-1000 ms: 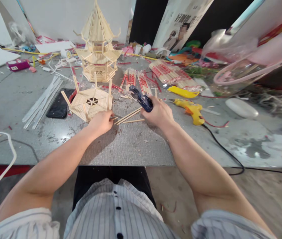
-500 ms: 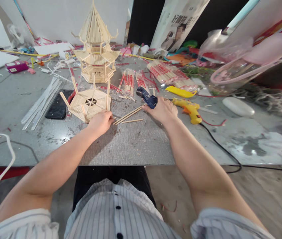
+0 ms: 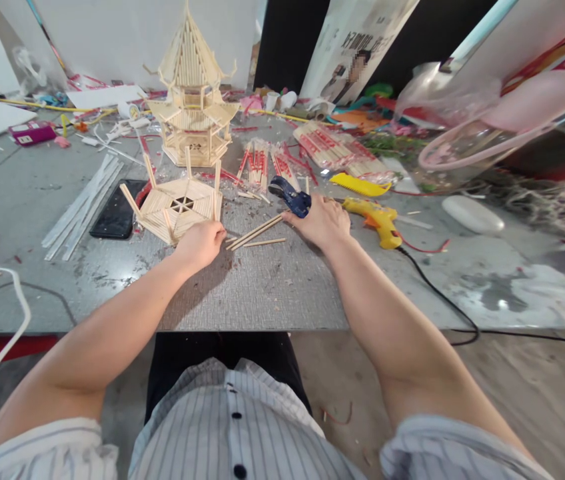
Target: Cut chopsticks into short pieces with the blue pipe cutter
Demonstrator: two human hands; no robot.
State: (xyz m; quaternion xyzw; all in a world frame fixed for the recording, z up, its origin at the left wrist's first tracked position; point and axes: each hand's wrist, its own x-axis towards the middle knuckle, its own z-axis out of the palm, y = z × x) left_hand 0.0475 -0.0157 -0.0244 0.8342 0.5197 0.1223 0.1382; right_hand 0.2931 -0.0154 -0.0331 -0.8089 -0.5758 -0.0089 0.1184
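My left hand (image 3: pixel 200 243) is closed beside the near right edge of a hexagonal platform of wooden sticks (image 3: pixel 182 203), which has upright posts at its corners. What its fingertips pinch is hidden; the end of a stick shows just beside them. My right hand (image 3: pixel 325 220) is wrapped around a dark blue hand tool (image 3: pixel 292 197), whose working end I cannot make out. Loose wooden sticks (image 3: pixel 257 231) lie on the table between both hands, their far ends near my right thumb. A shorter stick (image 3: pixel 265 243) lies just in front of them.
Behind the platform stands a tiered stick pagoda (image 3: pixel 192 93). A yellow glue gun (image 3: pixel 377 217) with a black cord lies right of my right hand, near a yellow cutter (image 3: pixel 360 185). Glue sticks (image 3: pixel 82 207) and a black phone (image 3: pixel 115 217) lie left. Packaged chopsticks (image 3: pixel 335 147) are farther back.
My right hand and the blue tool have shifted slightly left. My left hand has barely moved, and the platform and loose sticks stay in place.
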